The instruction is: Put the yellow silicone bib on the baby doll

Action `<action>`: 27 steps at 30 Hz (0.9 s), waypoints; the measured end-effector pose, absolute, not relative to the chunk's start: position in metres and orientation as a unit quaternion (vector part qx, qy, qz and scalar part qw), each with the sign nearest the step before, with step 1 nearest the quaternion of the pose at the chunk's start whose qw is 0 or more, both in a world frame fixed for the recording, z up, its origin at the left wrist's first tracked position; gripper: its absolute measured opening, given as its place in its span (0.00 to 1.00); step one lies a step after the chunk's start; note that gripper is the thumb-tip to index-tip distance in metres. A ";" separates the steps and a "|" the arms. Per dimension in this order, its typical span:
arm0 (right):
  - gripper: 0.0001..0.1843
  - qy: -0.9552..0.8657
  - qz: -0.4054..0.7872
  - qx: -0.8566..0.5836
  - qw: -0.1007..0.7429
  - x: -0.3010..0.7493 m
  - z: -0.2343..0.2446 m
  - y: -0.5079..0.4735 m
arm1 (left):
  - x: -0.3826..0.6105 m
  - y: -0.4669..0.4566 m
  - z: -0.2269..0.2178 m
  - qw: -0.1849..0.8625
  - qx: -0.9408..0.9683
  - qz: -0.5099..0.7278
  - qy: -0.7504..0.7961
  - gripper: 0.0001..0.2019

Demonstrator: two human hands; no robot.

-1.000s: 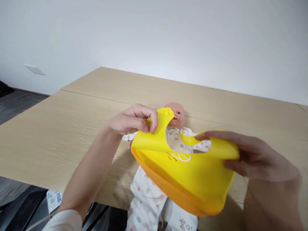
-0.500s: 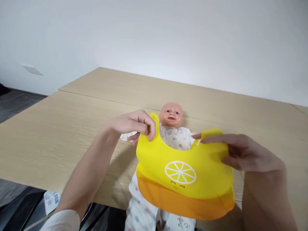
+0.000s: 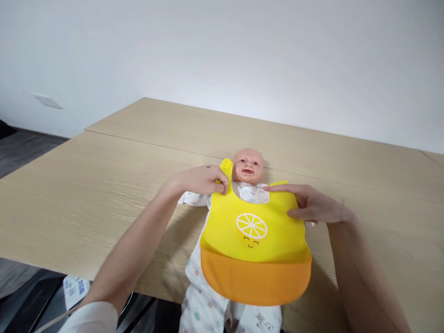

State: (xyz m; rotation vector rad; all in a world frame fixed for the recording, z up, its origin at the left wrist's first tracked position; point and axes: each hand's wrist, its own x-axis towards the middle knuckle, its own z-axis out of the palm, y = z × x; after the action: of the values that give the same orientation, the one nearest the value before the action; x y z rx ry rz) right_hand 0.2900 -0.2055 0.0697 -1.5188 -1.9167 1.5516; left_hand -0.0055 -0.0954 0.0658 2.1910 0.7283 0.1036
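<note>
A baby doll (image 3: 247,167) in a white patterned outfit lies face up, its legs reaching past the table's near edge. Over its chest is a yellow bib (image 3: 222,231) with a white citrus slice, a smiling face and an orange catch pocket (image 3: 256,280). My left hand (image 3: 208,179) pinches the bib beside its left neck strap, fingers curled. At the opposite side my right hand (image 3: 305,201) grips the bib's edge between thumb and fingers, index finger stretched along the neck opening. The right strap's end is partly hidden by that hand.
The doll lies on a pale wooden table (image 3: 121,185) with a seam across it. A white wall (image 3: 243,60) stands behind, with a wall plate (image 3: 47,101) at left. Below the near edge are a paper label (image 3: 75,291) and dark items.
Both hands have moved the bib up and inward onto the doll's chest. The bib now lies flatter and more centred below the doll's chin, and my right hand has shifted left.
</note>
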 end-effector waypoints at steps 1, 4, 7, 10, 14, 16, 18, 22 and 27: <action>0.34 -0.652 0.540 -0.519 0.120 0.289 0.069 -0.204 | -0.005 -0.095 0.065 0.403 0.868 0.041 0.287 0.09; 0.37 -0.656 0.502 -0.543 0.150 0.283 0.070 -0.204 | -0.006 -0.095 0.066 0.387 0.876 0.038 0.286 0.10; 0.38 -0.704 0.386 -0.569 0.179 0.278 0.072 -0.206 | -0.007 -0.095 0.068 0.352 0.887 0.034 0.295 0.11; 0.36 -0.756 0.328 -0.525 0.213 0.278 0.071 -0.209 | -0.007 -0.095 0.070 0.330 0.897 0.031 0.291 0.11; 0.35 -0.733 0.416 -0.427 0.327 0.278 0.066 -0.209 | -0.007 -0.096 0.071 0.325 0.897 0.044 0.296 0.11; 0.34 -0.696 0.478 -0.359 0.397 0.277 0.060 -0.207 | -0.007 -0.097 0.071 0.327 0.894 0.045 0.303 0.10; 0.33 -0.651 0.521 -0.306 0.459 0.276 0.052 -0.204 | -0.008 -0.096 0.071 0.330 0.892 0.042 0.305 0.10; 0.30 -0.547 0.547 -0.318 0.548 0.274 0.041 -0.198 | -0.008 -0.094 0.068 0.333 0.891 0.038 0.307 0.10; 0.19 -0.497 0.524 -0.416 0.553 0.268 0.038 -0.193 | -0.007 -0.091 0.063 0.336 0.891 0.039 0.303 0.10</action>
State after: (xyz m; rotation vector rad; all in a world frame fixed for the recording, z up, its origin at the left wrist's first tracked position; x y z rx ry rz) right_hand 0.2676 -0.1926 0.0380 -0.9837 -1.1743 1.2398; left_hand -0.0071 -0.0911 0.0633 2.3230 0.7893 0.1014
